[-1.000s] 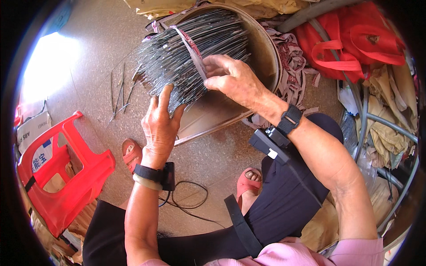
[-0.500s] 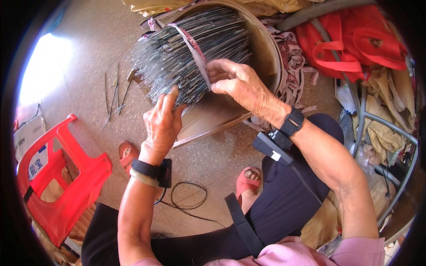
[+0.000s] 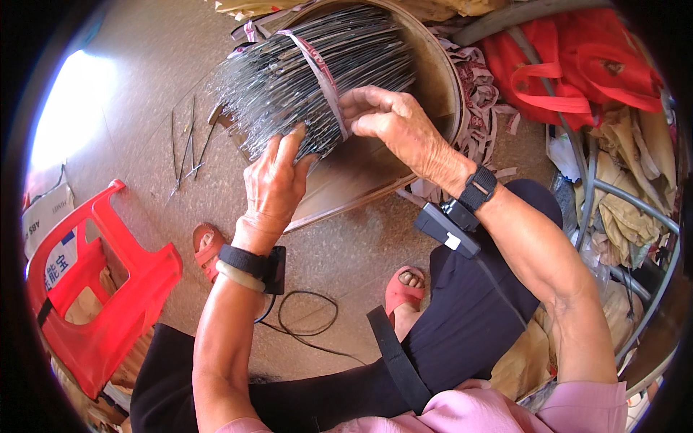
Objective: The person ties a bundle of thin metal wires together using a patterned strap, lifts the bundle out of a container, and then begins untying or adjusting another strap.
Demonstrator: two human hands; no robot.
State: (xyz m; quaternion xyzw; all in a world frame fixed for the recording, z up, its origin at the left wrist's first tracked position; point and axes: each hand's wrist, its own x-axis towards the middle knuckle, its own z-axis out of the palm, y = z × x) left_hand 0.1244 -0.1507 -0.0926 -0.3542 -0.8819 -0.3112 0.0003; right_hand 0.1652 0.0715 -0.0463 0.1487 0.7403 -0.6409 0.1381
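Note:
A thick bundle of thin dark sticks or wires point(image 3: 281, 90) lies slanted on a round, rimmed wooden base point(image 3: 458, 94). Around it runs a pale cloth strip point(image 3: 317, 66) with red print. My right hand point(image 3: 404, 126) is at the strip's near end, thumb and fingers closed on it beside the bundle. At the bundle's near edge is my left hand point(image 3: 274, 184), its fingers bent and pressed against the stick ends; its fingertips are partly hidden among them. Both wrists wear black straps with small devices.
Several loose sticks point(image 3: 189, 148) lie on the floor left of the bundle. A red plastic stool point(image 3: 108, 289) stands at the left. More printed strips point(image 3: 480, 108) heap behind the base's right rim. Red bags point(image 3: 577, 68), metal tubing point(image 3: 635, 198) and brown paper point(image 3: 624, 216) crowd the right.
My left hand has shifted slightly up and right along the bundle's near edge. My right hand has moved a little to the right, still at the strip.

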